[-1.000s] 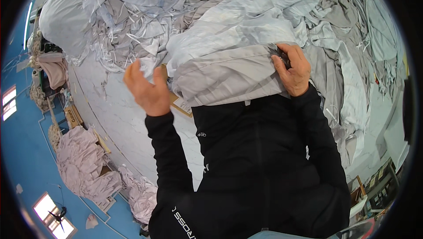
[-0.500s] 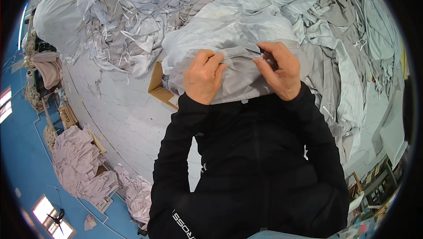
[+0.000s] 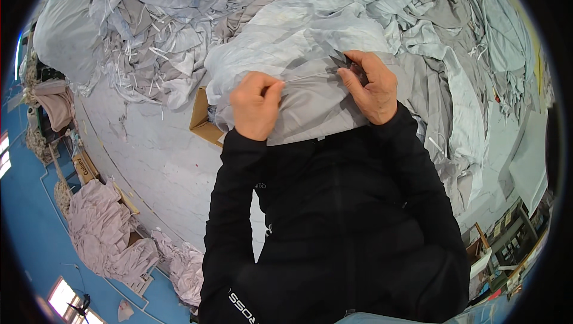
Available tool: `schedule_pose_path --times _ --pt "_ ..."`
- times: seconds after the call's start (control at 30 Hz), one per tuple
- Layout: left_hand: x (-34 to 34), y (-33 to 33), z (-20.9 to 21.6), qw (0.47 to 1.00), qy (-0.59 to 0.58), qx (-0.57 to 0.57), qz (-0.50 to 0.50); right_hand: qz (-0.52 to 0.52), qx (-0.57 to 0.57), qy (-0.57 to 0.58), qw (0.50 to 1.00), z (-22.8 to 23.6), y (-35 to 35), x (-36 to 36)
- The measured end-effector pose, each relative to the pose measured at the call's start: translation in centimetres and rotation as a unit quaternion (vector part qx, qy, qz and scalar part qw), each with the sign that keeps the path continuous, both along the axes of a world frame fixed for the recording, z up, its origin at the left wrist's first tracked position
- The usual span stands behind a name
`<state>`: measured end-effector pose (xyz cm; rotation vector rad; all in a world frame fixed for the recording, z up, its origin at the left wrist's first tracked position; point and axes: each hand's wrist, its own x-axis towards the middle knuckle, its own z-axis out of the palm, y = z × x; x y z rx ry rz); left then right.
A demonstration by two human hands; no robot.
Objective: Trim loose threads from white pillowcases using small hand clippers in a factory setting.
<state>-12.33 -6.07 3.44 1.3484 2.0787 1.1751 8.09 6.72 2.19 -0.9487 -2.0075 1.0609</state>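
Left hand [image 3: 256,106] pinched tight on the grey cloth [image 3: 322,108] bunched at the waist, right hand [image 3: 374,88] with fingers curled round dark snips [image 3: 342,61], where one slip on those loose folds could nick it!

Pretty bright, even light here, shadows soft. The lower-left window [image 3: 61,296] is totally blown out. Fisheye bends the edge of the desk [image 3: 155,163], corners go black, and the dark jacket [image 3: 340,216] swallows most detail.
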Motion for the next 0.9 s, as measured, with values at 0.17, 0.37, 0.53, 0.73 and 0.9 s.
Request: schedule_pose_path --times 0.17,0.37,0.53,0.73,0.9 --pt "0.2 0.4 0.2 0.990 -0.102 -0.034 0.097 -0.013 -0.007 0.014 1.000 0.0 0.1 0.1" --pt "-2.5 -0.2 -0.2 0.980 0.150 0.011 0.132 -0.017 -0.029 0.025 0.999 -0.2 0.1 0.5" --pt "-2.5 0.6 2.0 0.938 0.281 0.002 0.202 -0.019 -0.034 0.027 0.999 -0.4 0.2 0.7" --pt "3.6 5.8 1.9 0.996 0.072 -0.024 -0.047 -0.028 -0.061 0.054 0.996 -0.8 0.1 0.5" --pt "3.5 7.2 -0.7 0.977 0.153 -0.061 -0.137 -0.033 -0.078 0.056 0.995 -0.9 0.0 0.6"
